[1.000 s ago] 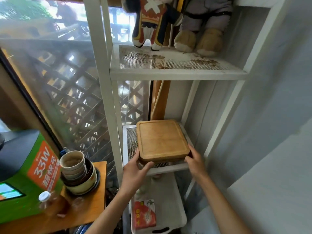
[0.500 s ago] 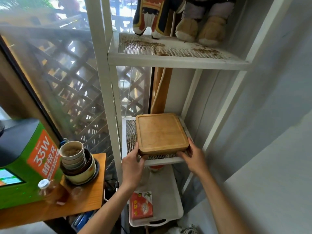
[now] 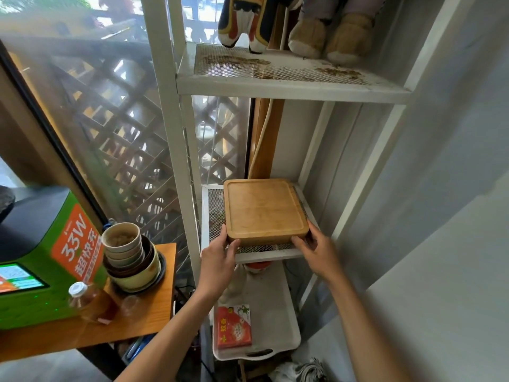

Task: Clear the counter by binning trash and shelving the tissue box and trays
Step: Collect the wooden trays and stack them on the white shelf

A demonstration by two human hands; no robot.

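White mesh shelf (image 3: 217, 216): wooden tray (image 3: 265, 210) near front edge, left hand (image 3: 219, 260) and right hand (image 3: 319, 250) grasping its corners.

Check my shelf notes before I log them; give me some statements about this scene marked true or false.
1. The wooden tray lies on the middle mesh shelf. True.
2. Only one hand touches the tray. False: the left hand and right hand are each at a front corner.
3. Stuffed toys stand on the upper shelf. True.
4. The red box lies on the wooden tray. False: it lies in the white tray lower down.
5. The stacked bowls sit on the mesh shelf. False: they sit on the wooden side table.
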